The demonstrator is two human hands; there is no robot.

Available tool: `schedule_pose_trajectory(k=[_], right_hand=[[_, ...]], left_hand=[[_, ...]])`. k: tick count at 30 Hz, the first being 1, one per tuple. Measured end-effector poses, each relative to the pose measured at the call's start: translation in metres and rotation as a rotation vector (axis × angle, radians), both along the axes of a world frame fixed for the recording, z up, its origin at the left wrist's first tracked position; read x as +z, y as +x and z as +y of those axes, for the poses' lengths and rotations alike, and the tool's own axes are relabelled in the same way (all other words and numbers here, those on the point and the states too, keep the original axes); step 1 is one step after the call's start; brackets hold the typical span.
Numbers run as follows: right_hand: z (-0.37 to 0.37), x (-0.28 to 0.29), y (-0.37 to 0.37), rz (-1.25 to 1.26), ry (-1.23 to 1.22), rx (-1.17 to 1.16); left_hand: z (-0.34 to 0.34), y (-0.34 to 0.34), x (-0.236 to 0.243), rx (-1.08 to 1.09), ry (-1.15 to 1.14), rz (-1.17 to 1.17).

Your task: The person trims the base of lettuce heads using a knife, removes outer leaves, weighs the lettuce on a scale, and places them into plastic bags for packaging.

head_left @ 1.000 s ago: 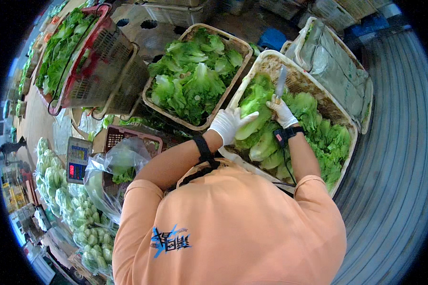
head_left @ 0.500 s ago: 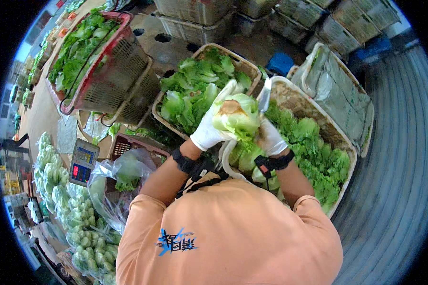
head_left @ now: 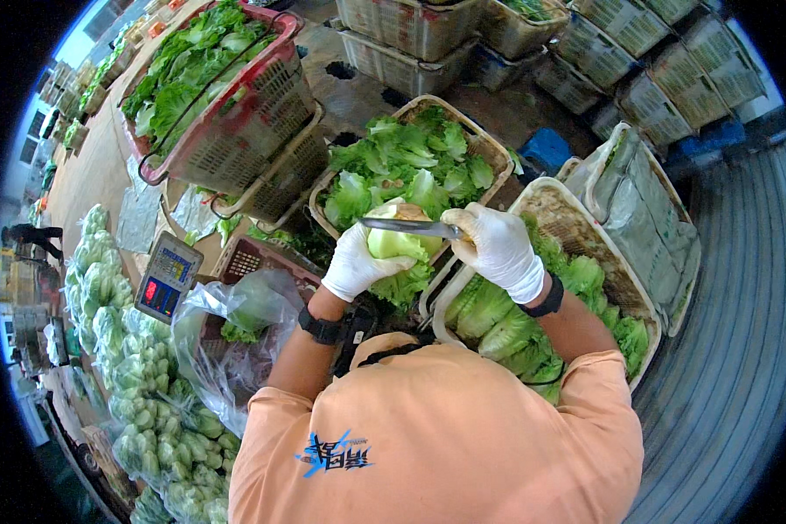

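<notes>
In a white glove, my left hand (head_left: 358,265) is wrapped round a head of lettuce (head_left: 391,245), its browned stem end turned up. My right hand (head_left: 500,247), gloved too, grips a knife (head_left: 415,228) by its handle. The blade lies across the lettuce near the stem end, pointing left; whether it cuts in I cannot tell. Just beyond my hands stands a crate of loose lettuce leaves (head_left: 410,166). To the right, a long crate (head_left: 576,210) holds several lettuce heads (head_left: 506,327), partly under my right forearm.
Left are a red basket (head_left: 262,83) heaped with greens, a digital scale (head_left: 168,277) and a clear plastic bag (head_left: 236,332) over a crate. Bagged vegetables (head_left: 140,375) line the floor. Stacked crates (head_left: 410,44) stand behind, and a covered crate (head_left: 637,218) is at right.
The knife has swung from upright at the right to lying across the lettuce. My right hand has risen from beside the head, and the lettuce is held lower. The view has shifted.
</notes>
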State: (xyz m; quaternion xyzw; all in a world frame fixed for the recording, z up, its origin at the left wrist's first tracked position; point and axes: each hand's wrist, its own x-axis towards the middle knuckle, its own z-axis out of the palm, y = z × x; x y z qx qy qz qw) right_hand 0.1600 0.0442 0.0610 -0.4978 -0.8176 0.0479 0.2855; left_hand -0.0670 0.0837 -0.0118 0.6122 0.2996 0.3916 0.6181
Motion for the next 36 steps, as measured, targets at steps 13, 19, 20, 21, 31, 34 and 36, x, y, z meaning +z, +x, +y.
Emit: schedule_pose_trajectory(k=[13, 19, 20, 21, 31, 34, 36], right_hand=[[0.029, -0.014, 0.005, -0.055, -0.108, 0.007], [0.055, -0.099, 0.085, -0.212, -0.639, -0.366], [0.052, -0.083, 0.069, -0.03, -0.713, -0.366], [0.047, -0.085, 0.062, 0.399, -0.842, -0.363], [0.0, -0.126, 0.031, 1.822, -1.238, 0.169], [-0.011, -0.122, 0.028, 2.104, -1.309, 0.475], [-0.007, -0.144, 0.032, 2.105, -1.237, 0.349]], left_hand=[[-0.004, -0.011, 0.023, 0.044, 0.028, 0.295], [-0.003, 0.004, 0.015, 0.136, -0.044, -0.047], [0.0, 0.002, 0.008, 0.149, -0.04, -0.044], [0.003, 0.002, -0.001, 0.13, -0.139, -0.038], [0.056, 0.02, 0.023, -0.239, -0.709, 0.14], [0.094, 0.015, 0.04, -0.22, -0.717, 0.051], [0.085, 0.035, 0.047, -0.23, -0.612, 0.208]])
